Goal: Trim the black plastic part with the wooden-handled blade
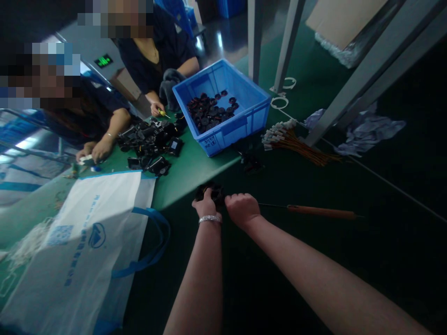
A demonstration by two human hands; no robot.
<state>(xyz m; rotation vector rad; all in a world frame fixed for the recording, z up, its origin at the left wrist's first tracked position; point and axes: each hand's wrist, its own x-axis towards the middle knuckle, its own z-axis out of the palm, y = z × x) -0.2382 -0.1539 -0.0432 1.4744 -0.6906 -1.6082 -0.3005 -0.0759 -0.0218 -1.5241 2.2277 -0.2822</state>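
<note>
My left hand (206, 204), with a silver bracelet at its wrist, is closed on a black plastic part (214, 190) above the dark green table. Close against that part on its right, my right hand (242, 208) is curled into a fist; what its fingers hold is hidden. A thin-shafted tool with a reddish-brown handle (321, 212) lies to the right, its shaft running behind my right hand. Just beyond my hands sits a small dark piece (252, 162), too dim to make out.
A blue bin (237, 132) holds many round black parts. Left of it lie piled black housings (153, 139), with two co-workers behind. A white bag (104, 223) with blue handles fills the near left. Bundled orange wires (300, 146) lie beside metal posts (335, 111) at right.
</note>
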